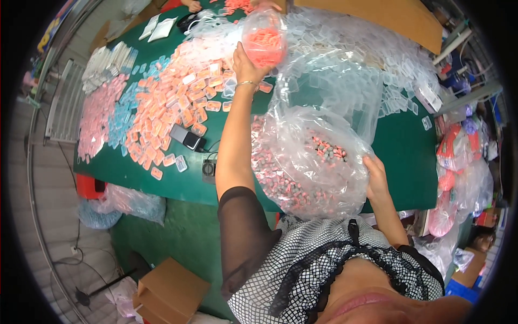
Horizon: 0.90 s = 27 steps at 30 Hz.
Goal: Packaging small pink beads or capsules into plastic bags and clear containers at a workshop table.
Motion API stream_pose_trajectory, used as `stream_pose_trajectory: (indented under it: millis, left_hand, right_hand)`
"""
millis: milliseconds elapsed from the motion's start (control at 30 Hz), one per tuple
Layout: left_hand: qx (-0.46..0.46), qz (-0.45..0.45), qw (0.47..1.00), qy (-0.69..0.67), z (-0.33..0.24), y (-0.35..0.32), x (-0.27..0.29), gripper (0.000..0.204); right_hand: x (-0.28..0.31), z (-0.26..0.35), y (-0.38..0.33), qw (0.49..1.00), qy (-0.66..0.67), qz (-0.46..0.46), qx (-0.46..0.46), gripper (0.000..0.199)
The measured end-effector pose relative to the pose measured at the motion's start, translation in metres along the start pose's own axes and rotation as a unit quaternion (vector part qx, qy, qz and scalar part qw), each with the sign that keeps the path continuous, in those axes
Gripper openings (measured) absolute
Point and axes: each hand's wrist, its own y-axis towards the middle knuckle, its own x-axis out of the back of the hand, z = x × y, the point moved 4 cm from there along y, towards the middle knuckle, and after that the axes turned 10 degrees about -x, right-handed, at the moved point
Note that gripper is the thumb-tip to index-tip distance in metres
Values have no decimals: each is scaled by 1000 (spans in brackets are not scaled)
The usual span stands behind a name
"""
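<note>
passage over green table (406, 154), right of big bag (310, 167); orange cases (155, 116) crowd left side

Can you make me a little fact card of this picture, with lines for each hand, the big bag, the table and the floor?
Left hand: the left hand reaches far forward, touching a round clear bag of coral pieces
Right hand: the right hand holds the side of a big clear bag
Big bag: pink and grey small pieces inside
Table: green table with orange cases, blue cases and clear plastic pieces
Floor: open cardboard box
</note>
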Motion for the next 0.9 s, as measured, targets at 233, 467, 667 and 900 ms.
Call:
stream_pose_trajectory:
  millis: [233,467,667,900]
  left_hand:
    - [4,21,997,68,64,29,-56,47]
    - [-77,-148,966,197,-57,25,-23,55]
    - [-248,198,944,-93,-120,45,-53,34]
    - [-216,310,924,-64,-121,31,-189,54]
  right_hand:
    - [-8,-26,11,949,-309,54,19,35]
    - [24,19,-3,822,-484,296,60,44]
    - [97,130,96,922,-356,149,-40,30]
    - [204,237,306,640,-685,-212,276,43]
